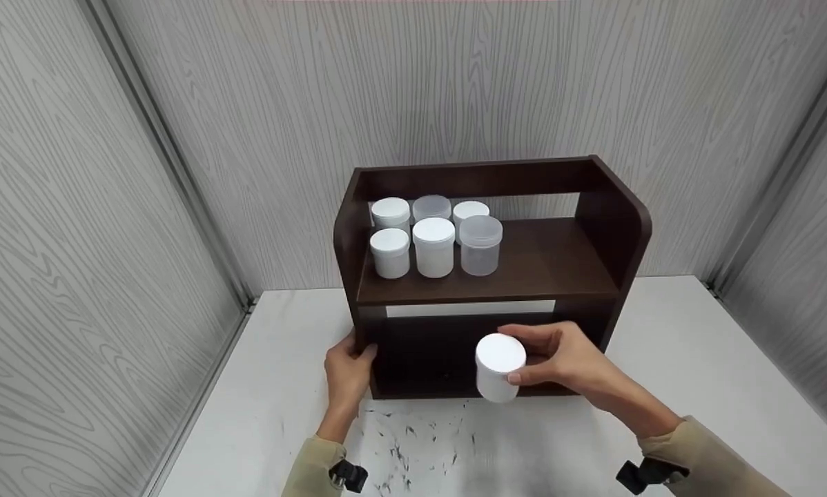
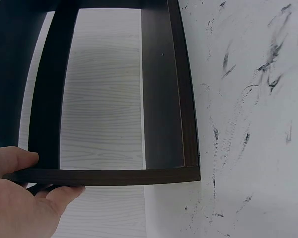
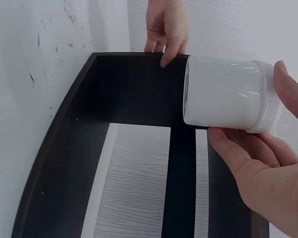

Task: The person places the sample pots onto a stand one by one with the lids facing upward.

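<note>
A dark brown two-tier shelf (image 1: 545, 266) stands on the white table. My left hand (image 1: 348, 376) grips the edge of its left side panel, thumb on the inner face; the left wrist view shows the same hand (image 2: 27, 203) at that panel. In front of the lower tier, my right hand (image 1: 569, 359) holds a white lidded jar (image 1: 500, 369) upright between thumb and fingers. The right wrist view shows this white jar (image 3: 228, 94) close up, its lid by the thumb. On the upper tier, several white jars (image 1: 434, 248) and two translucent jars (image 1: 480, 248) stand in two rows on the left.
The white table (image 1: 248, 414) carries dark scuff marks (image 1: 400, 455) in front of the shelf. Grey wood-patterned panels (image 1: 455, 83) rise behind and on both sides. The upper tier's right part (image 1: 558, 241) is bare board.
</note>
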Demonstrator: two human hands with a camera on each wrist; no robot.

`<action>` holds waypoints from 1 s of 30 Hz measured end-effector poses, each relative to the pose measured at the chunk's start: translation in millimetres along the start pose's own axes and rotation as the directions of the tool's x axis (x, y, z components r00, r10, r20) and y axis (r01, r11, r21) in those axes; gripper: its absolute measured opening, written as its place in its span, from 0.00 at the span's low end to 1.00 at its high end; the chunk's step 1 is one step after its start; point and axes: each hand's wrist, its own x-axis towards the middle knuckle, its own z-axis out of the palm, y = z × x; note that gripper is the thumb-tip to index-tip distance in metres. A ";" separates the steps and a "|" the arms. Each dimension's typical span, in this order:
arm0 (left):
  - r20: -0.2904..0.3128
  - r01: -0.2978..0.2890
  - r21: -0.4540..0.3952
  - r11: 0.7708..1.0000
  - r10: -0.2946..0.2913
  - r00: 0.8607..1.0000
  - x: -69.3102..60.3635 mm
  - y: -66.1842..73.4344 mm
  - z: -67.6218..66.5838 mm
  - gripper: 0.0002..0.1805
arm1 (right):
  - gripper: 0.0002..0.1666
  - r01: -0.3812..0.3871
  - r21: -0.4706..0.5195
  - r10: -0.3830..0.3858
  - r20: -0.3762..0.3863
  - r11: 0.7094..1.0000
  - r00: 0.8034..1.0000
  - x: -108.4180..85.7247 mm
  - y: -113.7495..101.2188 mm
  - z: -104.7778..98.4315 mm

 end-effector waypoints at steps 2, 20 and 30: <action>0.007 -0.005 -0.017 1.000 0.005 1.000 -0.5 -0.1 -0.4 0.25 | 0.45 0.004 -0.015 -0.004 -0.006 1.000 1.000 0.1 -6.0 -2.9; -0.004 0.023 -0.018 1.000 -0.023 1.000 0.1 0.5 1.1 0.26 | 0.45 0.042 -0.041 -0.044 -0.050 0.998 0.998 10.0 -58.4 -31.6; -0.012 0.004 0.002 1.000 -0.004 1.000 -0.8 1.1 0.2 0.23 | 0.43 0.045 -0.054 -0.050 -0.086 0.998 0.995 24.6 -73.6 -53.5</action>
